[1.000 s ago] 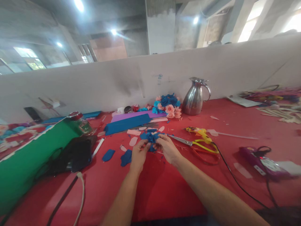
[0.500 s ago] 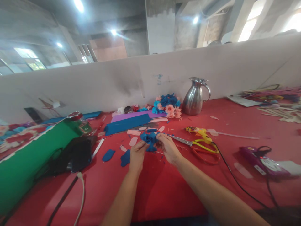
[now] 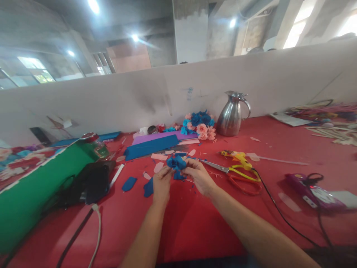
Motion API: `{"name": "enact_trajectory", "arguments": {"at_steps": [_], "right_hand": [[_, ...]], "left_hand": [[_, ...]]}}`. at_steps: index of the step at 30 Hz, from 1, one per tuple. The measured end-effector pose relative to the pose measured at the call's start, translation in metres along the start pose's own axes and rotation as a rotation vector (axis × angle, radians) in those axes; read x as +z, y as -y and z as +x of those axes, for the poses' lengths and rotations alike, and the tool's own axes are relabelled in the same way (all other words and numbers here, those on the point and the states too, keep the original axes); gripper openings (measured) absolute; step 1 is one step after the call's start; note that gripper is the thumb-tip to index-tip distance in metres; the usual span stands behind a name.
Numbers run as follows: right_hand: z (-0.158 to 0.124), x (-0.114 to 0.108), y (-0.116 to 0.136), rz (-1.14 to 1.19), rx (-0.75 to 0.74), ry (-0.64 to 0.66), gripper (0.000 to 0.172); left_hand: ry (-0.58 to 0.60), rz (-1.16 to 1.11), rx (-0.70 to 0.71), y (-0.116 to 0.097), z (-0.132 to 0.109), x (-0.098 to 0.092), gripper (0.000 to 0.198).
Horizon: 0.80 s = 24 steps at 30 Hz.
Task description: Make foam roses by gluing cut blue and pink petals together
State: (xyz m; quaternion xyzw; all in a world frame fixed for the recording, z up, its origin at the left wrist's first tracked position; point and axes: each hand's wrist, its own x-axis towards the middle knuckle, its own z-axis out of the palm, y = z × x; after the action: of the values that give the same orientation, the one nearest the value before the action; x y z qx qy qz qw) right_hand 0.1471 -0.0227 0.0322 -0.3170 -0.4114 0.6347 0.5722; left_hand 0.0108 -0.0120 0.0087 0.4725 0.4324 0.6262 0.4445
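Observation:
Between my hands, a little above the red table, is a blue paper flower with curled petals. My left hand pinches it from the lower left. On its right side my right hand grips a petal between thumb and fingers. Blue paper pieces lie to the left of my left hand, one partly hidden behind it. Pale pink petal pieces are scattered just beyond. Scissors with yellow and red handles rest to the right of my right hand.
A yellow glue gun lies by the scissors, its cord running to a purple power strip. Behind stand finished paper flowers and a steel jug. Blue sheets lie mid-table. A green box and black pouch are left.
The blue flower has turned slightly, its petals now fuller toward the right. My right fingers have shifted a little lower along its edge; my left hand stays nearly in place.

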Motion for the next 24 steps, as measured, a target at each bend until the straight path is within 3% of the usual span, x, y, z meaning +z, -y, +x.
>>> {"name": "enact_trajectory", "arguments": {"at_steps": [9, 14, 24], "right_hand": [[0.0024, -0.0026, -0.0007, 0.092, 0.072, -0.035, 0.013], [0.0000, 0.0009, 0.0029, 0.024, 0.107, -0.027, 0.020], [-0.0009, 0.0020, 0.0047, 0.012, 0.008, -0.052, 0.006]], "left_hand": [[0.023, 0.015, 0.076, 0.0006, -0.0018, -0.0003, 0.011], [0.017, 0.028, 0.109, -0.0003, -0.0016, 0.0004, 0.007], [-0.013, 0.048, 0.073, -0.0020, -0.0011, 0.0013, 0.008]]}}
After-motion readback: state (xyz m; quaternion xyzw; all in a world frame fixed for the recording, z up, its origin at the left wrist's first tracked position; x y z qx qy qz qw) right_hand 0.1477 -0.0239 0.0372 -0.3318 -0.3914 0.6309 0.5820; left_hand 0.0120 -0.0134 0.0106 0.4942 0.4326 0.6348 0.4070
